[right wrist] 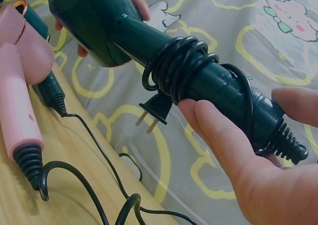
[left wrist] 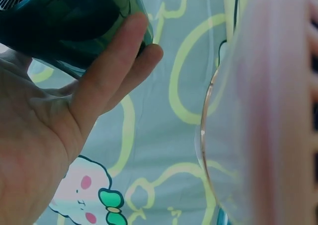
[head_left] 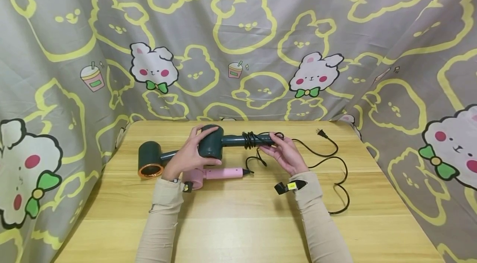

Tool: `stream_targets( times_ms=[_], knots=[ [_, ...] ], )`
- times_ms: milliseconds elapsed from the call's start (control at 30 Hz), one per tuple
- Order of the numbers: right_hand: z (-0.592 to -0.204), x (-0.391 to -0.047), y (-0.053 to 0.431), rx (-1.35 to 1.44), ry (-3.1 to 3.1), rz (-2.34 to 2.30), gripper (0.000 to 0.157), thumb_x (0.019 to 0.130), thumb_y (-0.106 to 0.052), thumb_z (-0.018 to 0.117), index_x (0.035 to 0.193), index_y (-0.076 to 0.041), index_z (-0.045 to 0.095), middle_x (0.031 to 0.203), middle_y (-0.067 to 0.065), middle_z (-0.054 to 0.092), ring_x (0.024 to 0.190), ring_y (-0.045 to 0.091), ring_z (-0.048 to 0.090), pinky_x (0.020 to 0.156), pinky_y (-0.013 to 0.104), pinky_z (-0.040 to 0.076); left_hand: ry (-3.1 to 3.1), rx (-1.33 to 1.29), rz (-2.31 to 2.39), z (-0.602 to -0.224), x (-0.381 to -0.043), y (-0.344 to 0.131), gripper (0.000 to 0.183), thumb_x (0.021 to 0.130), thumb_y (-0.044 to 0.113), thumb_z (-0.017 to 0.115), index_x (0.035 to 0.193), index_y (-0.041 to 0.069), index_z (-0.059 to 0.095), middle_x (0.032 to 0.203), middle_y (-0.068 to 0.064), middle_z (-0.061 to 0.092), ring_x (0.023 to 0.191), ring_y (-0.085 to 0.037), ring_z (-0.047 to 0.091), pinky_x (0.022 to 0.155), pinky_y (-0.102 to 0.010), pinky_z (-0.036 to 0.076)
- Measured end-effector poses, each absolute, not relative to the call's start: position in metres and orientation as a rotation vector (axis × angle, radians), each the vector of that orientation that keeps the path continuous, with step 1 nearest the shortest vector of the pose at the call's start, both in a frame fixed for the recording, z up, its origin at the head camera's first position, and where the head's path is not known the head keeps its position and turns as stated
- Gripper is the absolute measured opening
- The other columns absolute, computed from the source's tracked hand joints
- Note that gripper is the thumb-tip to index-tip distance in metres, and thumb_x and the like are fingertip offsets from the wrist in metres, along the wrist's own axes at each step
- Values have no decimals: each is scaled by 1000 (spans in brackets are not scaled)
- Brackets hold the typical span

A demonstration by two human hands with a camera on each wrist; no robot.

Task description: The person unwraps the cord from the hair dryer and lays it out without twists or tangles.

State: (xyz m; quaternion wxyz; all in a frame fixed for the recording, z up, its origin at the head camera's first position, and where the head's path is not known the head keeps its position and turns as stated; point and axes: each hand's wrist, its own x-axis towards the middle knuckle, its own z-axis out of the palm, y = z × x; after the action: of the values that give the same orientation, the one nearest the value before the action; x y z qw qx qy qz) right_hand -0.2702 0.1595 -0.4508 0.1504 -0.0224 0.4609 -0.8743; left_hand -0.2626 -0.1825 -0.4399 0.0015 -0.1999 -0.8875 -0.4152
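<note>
A dark green hair dryer [head_left: 210, 147] is held up level between both hands above the table. My left hand [head_left: 190, 155] grips its barrel, thumb below and fingers over the top. At the far end of the handle, my right hand [head_left: 287, 155] holds it between thumb and fingers. Its black cord [right wrist: 179, 68] is wound in several loops round the handle, and a two-pin plug [right wrist: 155, 111] hangs beneath them in the right wrist view. In the left wrist view, fingers [left wrist: 107, 71] lie along the green barrel [left wrist: 64, 31].
On the wooden table [head_left: 238, 230], a second green hair dryer [head_left: 149, 155] with an orange rim lies at the left. A pink hair dryer [head_left: 223, 173] is nearer, partly behind the left hand. Loose black cord [head_left: 346, 172] curves across the right side. Patterned curtains [head_left: 253, 27] enclose the table.
</note>
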Motion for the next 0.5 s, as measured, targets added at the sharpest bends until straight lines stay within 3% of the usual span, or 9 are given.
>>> stream_targets(
  times_ms=[133, 333, 500],
  knots=[
    [-452, -270, 160, -66, 1332, -2501, 31, 108, -14, 53, 132, 3, 44, 142, 24, 44, 107, 29, 74, 104, 40, 53, -2779, -642, -1284, -440, -263, -183, 104, 66, 53, 96, 153, 52, 39, 168, -5, 18, 136, -43, 49, 104, -64, 48],
    [-453, -270, 160, -65, 1321, -2509, 41, 107, -15, 55, 138, 7, 38, 140, 22, 45, 107, 29, 74, 104, 41, 53, -2792, -697, -1189, -434, -260, -182, 105, 69, 52, 94, 157, 44, 37, 173, 3, 12, 145, -43, 43, 103, -62, 50],
    [-454, -271, 159, -60, 1309, -2517, 33, 108, -16, 54, 131, 4, 44, 133, 17, 52, 108, 30, 74, 103, 41, 54, -2832, -722, -1089, -426, -257, -182, 109, 70, 56, 93, 160, 40, 34, 173, 1, 13, 138, -43, 50, 98, -60, 53]
  ],
)
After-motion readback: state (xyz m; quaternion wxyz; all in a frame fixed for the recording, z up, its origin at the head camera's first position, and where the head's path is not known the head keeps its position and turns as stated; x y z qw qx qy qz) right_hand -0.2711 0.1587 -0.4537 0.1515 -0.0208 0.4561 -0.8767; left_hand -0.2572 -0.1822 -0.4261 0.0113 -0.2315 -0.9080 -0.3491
